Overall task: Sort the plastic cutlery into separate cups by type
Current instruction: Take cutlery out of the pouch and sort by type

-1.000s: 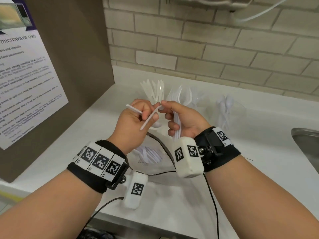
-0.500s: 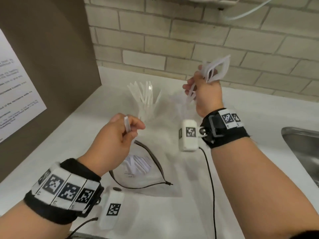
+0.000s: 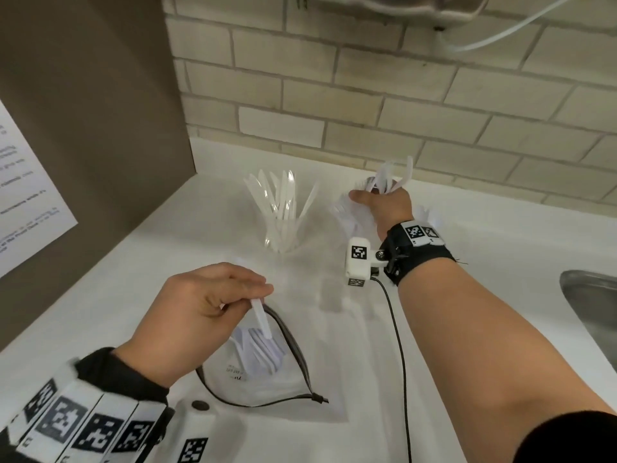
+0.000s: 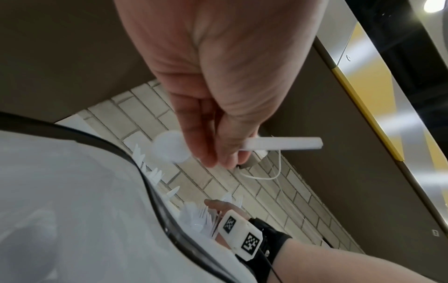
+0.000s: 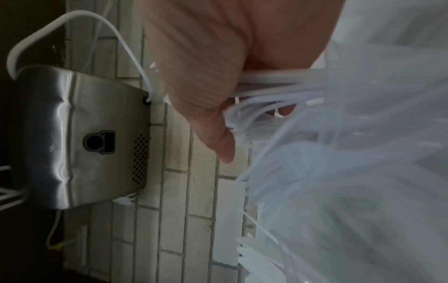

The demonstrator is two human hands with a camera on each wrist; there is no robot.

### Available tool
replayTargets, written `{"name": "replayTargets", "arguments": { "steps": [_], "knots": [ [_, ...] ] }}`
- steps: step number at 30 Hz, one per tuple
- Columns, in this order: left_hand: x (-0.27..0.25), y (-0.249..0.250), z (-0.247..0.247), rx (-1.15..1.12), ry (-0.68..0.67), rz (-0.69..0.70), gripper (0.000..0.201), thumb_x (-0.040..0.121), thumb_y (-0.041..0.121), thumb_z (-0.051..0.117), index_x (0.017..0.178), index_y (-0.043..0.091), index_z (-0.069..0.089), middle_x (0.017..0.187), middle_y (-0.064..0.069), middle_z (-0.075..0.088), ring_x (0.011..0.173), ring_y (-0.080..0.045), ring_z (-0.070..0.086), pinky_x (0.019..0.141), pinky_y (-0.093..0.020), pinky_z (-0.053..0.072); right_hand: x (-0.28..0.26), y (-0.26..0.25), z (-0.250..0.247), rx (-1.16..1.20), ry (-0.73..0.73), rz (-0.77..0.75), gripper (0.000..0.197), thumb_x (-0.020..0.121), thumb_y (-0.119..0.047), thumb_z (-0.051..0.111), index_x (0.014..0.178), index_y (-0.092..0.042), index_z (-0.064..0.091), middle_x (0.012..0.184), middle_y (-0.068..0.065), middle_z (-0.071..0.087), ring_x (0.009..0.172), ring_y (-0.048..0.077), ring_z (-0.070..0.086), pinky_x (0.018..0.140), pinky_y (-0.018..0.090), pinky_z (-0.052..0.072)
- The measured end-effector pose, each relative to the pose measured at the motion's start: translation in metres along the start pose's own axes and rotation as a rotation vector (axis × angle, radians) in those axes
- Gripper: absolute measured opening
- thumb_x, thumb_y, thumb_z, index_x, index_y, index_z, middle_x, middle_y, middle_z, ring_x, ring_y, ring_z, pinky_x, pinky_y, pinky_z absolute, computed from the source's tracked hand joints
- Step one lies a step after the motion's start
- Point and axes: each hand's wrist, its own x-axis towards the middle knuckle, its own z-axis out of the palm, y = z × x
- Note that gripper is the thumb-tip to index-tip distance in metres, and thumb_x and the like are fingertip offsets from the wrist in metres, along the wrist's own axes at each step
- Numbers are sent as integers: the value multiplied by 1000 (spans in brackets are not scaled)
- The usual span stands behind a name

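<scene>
Left hand (image 3: pixel 197 315) pinches one white utensil (image 3: pixel 262 317) above an open clear bag (image 3: pixel 267 372) of cutlery on the white counter (image 3: pixel 467 295); utensil type not discernible. Right hand (image 3: pixel 384 208) grips a bundle of white cutlery (image 3: pixel 389 180) near the brick wall (image 3: pixel 400 105); a clear cup of knives (image 3: pixel 280 212) stands just left of it; sink edge (image 3: pixel 587 289) at far right.
</scene>
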Motion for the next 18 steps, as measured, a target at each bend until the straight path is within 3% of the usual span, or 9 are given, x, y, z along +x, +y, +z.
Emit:
{"name": "replayTargets", "arguments": {
  "steps": [3,6,10,13,15,18],
  "knots": [
    [2,0,3,58,-9,14,48,80,-13,60,101,27,76,109,21,67,98,6,63,86,-3,43,-5,-4,-2,39,-16,-62,58,60,-26,89,107,-25,55,103,0,63,96,16,64,87,32,52],
    [5,7,6,15,-47,42,39,85,12,44,107,26,73,118,25,63,106,9,59,91,-5,43,-9,-7,-5,27,5,-56,72,64,-30,87,122,-25,46,112,-1,58,98,12,59,86,26,46],
    [10,18,13,-63,-13,29,25,88,29,52,102,26,72,107,21,68,97,4,65,79,-8,48,-20,-19,-11,-130,75,-101,64,74,-34,79,126,-18,45,121,4,54,100,15,54,84,24,42],
    [14,22,19,-24,10,74,23,85,6,60,94,22,73,99,16,70,92,5,65,77,-8,48,-51,-39,-15,-169,140,-253,36,83,-28,71,113,-19,54,112,2,57,90,12,53,80,22,44],
    [16,23,21,-19,9,98,30,83,-9,60,87,18,73,95,13,71,93,6,65,80,-10,48,-88,-50,-17,-76,-52,-279,15,87,-26,68,99,-21,60,91,-2,61,71,12,54,64,22,44],
    [19,27,24,-30,-3,131,34,81,-15,58,82,16,71,92,12,70,95,4,66,82,-17,51,-144,-55,-23,81,-605,-182,10,94,-23,59,100,-17,64,75,5,63,49,16,51,45,25,37]
  ]
}}
